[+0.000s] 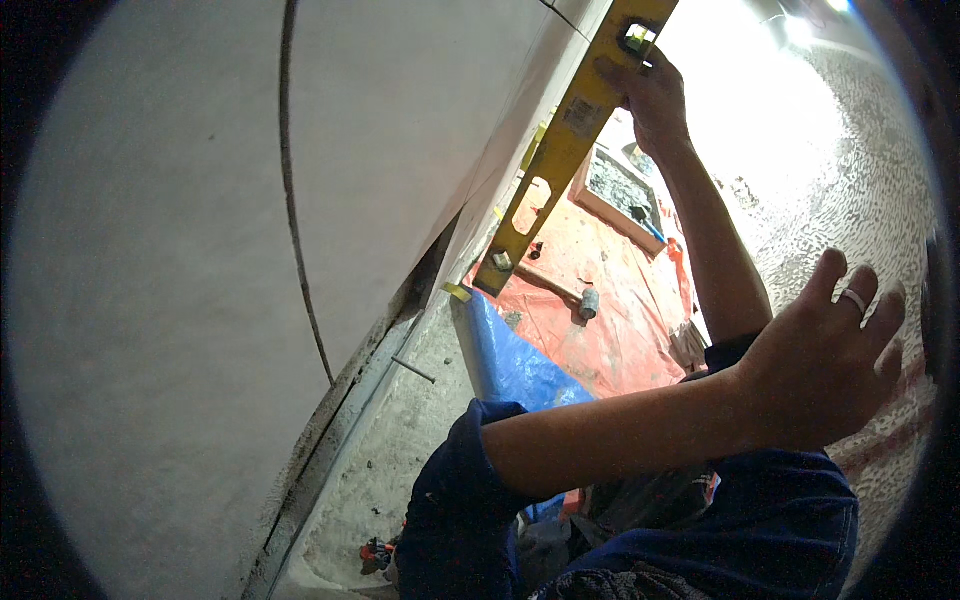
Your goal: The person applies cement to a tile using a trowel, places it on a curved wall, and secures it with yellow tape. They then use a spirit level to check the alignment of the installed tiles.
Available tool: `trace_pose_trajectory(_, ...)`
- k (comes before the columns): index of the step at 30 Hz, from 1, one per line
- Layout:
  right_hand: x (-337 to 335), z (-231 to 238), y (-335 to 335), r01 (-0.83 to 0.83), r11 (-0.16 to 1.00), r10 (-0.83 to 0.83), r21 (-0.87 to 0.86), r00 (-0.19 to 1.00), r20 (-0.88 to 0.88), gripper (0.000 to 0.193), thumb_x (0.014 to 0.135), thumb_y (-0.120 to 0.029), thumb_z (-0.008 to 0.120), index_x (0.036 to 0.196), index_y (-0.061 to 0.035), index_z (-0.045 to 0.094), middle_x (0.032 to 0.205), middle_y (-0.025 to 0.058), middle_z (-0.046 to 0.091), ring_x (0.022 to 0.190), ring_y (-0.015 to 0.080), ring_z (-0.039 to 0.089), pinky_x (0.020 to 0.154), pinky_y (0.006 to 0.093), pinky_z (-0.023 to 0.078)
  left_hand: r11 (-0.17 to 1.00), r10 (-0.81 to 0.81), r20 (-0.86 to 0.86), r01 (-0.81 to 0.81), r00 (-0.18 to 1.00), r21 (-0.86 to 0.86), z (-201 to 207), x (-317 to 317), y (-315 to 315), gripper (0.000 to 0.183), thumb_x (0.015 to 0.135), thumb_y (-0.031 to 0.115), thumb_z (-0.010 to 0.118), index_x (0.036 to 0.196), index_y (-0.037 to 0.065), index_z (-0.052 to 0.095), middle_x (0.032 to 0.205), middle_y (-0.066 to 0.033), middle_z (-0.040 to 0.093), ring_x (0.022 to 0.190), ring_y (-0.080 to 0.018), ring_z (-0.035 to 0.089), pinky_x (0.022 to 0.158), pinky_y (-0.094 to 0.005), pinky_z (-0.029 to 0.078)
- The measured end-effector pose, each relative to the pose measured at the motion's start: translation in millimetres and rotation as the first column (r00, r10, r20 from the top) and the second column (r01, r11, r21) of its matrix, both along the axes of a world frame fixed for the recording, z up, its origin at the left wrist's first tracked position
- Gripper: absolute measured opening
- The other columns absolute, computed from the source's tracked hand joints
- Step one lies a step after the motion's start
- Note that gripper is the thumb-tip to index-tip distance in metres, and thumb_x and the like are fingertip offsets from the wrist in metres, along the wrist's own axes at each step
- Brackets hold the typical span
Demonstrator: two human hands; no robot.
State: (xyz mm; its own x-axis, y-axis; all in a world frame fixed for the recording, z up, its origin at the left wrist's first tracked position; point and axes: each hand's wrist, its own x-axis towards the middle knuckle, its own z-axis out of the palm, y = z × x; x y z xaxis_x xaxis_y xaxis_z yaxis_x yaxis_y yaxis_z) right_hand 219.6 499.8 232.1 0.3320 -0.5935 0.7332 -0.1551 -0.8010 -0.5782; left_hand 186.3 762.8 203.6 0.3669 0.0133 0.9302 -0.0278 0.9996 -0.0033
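Observation:
A long yellow spirit level (570, 135) slants across the upper middle, its lower end near the edge of the large white wall tiles (390, 150). My right hand (655, 95) grips it near its upper end, with the fingers around the edge by a cut-out. My left forearm crosses in front of my body toward the right. At its end my left hand (820, 355), with a ring on one finger, is raised with fingers apart and nothing visible in it. It is nearest to the textured wall (865, 165) on the right.
A mallet (588, 303) with a wooden handle lies on an orange-red sheet (630, 345). Behind it stands a shallow tray (612, 218) of grey mortar-like material. A blue tarp (525, 355) lies nearer. A metal rod (413, 370) juts out low by the tiles, above rough concrete (370, 490).

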Motion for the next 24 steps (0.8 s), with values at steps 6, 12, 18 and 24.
trace_pose_trajectory(6,8,17,-24,0.018,0.999,-0.018,0.033,1.000,0.016,0.041,0.083,-0.006,0.074,0.119,0.0041,0.056,0.106,0.0153,0.067,0.094,0.0250,0.069,0.082,0.0397,0.061,0.999,0.024,0.032,-0.025,0.999,0.034,0,4,-7,0.026,0.086,0.020,0.059,0.089,-0.003,0.069,0.112,-0.0276,0.063,0.104,-0.0431,0.059,0.093,-0.0623,0.039)
trace_pose_trajectory(12,13,24,-31,-0.048,0.998,0.047,0.030,0.998,0.031,0.040,0.083,-0.006,0.074,0.118,0.0045,0.056,0.106,0.0154,0.067,0.095,0.0251,0.069,0.084,0.0398,0.060,0.999,0.027,0.035,-0.028,0.999,0.021,-1,7,-12,0.025,0.085,0.020,0.058,0.089,-0.002,0.070,0.112,-0.0289,0.062,0.103,-0.0440,0.059,0.092,-0.0614,0.040)
trace_pose_trajectory(18,14,24,-29,0.066,0.997,-0.067,-0.035,0.997,-0.032,0.044,0.082,-0.010,0.076,0.119,0.0038,0.056,0.104,0.0145,0.068,0.092,0.0239,0.069,0.081,0.0376,0.060,0.999,0.045,0.119,-0.049,0.992,0.025,-5,17,-15,0.025,0.085,0.020,0.057,0.092,0.000,0.069,0.114,-0.0287,0.061,0.102,-0.0423,0.060,0.092,-0.0583,0.040)
trace_pose_trajectory(24,21,22,-25,0.162,0.981,-0.163,-0.108,0.987,-0.002,0.044,0.080,-0.006,0.077,0.118,0.0026,0.058,0.100,0.0103,0.068,0.084,0.0170,0.068,0.076,0.0319,0.058,0.986,0.167,0.166,-0.164,0.972,-0.034,-7,28,-17,0.025,0.079,0.020,0.064,0.100,0.006,0.067,0.117,-0.0215,0.060,0.099,-0.0355,0.059,0.081,-0.0520,0.046)
